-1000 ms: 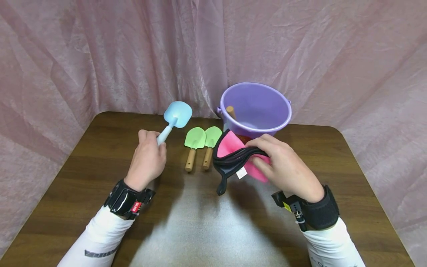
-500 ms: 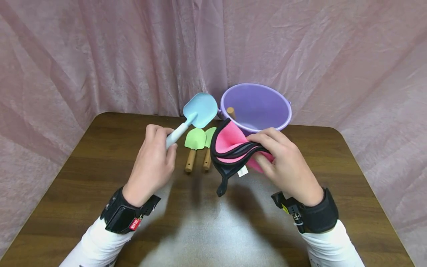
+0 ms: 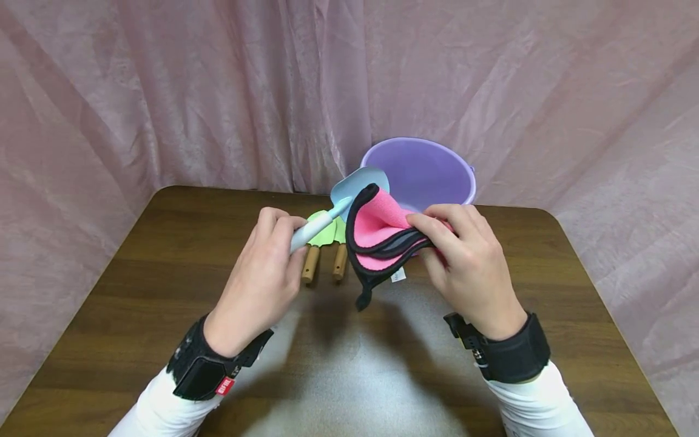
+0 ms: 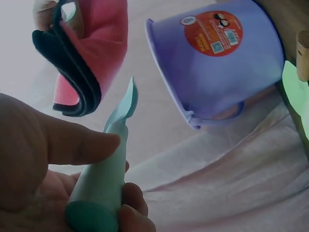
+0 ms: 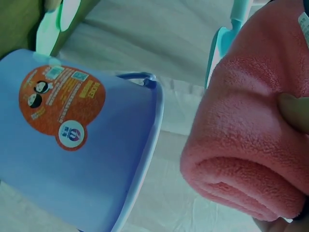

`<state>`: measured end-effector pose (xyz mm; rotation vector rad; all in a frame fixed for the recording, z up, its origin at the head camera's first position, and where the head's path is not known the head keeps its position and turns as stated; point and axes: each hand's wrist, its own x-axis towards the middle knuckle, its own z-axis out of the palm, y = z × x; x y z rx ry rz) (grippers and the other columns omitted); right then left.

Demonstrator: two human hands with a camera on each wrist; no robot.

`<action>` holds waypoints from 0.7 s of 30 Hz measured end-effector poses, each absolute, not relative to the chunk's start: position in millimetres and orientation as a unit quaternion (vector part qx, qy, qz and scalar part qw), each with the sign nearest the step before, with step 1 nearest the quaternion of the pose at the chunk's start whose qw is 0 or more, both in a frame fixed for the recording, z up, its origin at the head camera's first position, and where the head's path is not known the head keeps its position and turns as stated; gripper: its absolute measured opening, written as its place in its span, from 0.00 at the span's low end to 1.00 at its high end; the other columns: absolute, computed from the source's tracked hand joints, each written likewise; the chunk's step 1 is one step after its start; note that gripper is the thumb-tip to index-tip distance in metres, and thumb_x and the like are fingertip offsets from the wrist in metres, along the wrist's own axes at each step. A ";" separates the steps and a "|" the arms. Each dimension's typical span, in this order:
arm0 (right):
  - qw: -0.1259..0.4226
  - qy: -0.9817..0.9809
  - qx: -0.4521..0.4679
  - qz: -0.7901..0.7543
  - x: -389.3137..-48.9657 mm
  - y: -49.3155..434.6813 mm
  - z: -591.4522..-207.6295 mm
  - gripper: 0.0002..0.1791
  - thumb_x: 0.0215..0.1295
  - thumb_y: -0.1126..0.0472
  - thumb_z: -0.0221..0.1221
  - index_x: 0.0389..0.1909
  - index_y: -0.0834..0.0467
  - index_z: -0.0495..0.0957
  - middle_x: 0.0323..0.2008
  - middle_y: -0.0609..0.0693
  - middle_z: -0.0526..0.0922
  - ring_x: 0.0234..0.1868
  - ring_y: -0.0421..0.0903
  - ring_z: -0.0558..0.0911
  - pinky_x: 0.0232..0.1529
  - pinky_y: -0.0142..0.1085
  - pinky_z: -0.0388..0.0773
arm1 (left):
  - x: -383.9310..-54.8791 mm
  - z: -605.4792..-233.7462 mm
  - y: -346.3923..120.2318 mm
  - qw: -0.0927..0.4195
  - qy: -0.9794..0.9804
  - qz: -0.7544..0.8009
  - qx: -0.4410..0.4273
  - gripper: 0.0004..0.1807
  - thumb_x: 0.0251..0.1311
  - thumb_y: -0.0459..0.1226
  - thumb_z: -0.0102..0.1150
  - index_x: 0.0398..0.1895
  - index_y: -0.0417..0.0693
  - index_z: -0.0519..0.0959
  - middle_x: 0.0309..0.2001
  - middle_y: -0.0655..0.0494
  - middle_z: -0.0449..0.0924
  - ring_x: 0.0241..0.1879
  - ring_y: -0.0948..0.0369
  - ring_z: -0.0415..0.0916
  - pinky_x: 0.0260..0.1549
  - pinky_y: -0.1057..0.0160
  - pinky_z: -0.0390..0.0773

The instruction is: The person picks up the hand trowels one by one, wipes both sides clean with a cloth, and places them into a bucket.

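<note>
My left hand grips the white handle of a light blue toy shovel, thumb laid along it in the left wrist view. The shovel's blade points up and right, overlapping the bucket's left rim in the head view. With my right hand I pinch a folded pink cloth edged in black, a hanging loop at its lower corner. In the right wrist view the cloth shows a fluffy, rolled-over fold. Part of the shovel blade is hidden behind the cloth, which is held above the table.
A purple bucket stands at the table's back edge, a round orange label on its side. Left of it lie two small green trowels with wooden handles, partly covered by the shovel and cloth. A pink curtain hangs behind.
My left hand has carried the shovel rightward, its blade now at the bucket and cloth. My right hand still holds the cloth, raised slightly. The wooden handle in the bucket is now hidden.
</note>
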<state>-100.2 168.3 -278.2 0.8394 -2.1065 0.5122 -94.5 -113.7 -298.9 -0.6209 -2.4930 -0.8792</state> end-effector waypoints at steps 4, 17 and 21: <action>0.412 -0.825 0.341 0.186 -99.8 166.8 -276.3 0.18 0.61 0.72 0.50 0.47 0.60 0.84 0.41 0.58 0.80 0.37 0.58 0.75 0.36 0.50 0.68 | -90.8 -297.3 -111.7 0.205 -0.898 -0.306 -0.241 0.16 0.62 0.29 0.62 0.52 0.36 0.74 0.45 0.50 0.65 0.41 0.56 0.66 0.40 0.58 0.71; 0.426 -0.812 0.364 0.161 -99.4 164.5 -276.9 0.14 0.65 0.69 0.54 0.46 0.58 0.84 0.41 0.58 0.81 0.38 0.59 0.76 0.32 0.51 0.67 | -85.0 -296.4 -108.0 0.202 -0.893 -0.270 -0.299 0.16 0.58 0.26 0.63 0.49 0.39 0.75 0.44 0.51 0.67 0.44 0.55 0.67 0.45 0.58 0.72; 0.425 -0.814 0.363 0.157 -100.0 164.4 -278.5 0.13 0.64 0.68 0.55 0.46 0.58 0.84 0.41 0.58 0.81 0.38 0.58 0.76 0.32 0.51 0.67 | -83.3 -297.2 -107.8 0.197 -0.896 -0.254 -0.307 0.16 0.57 0.27 0.65 0.48 0.41 0.75 0.44 0.53 0.67 0.43 0.56 0.68 0.44 0.59 0.72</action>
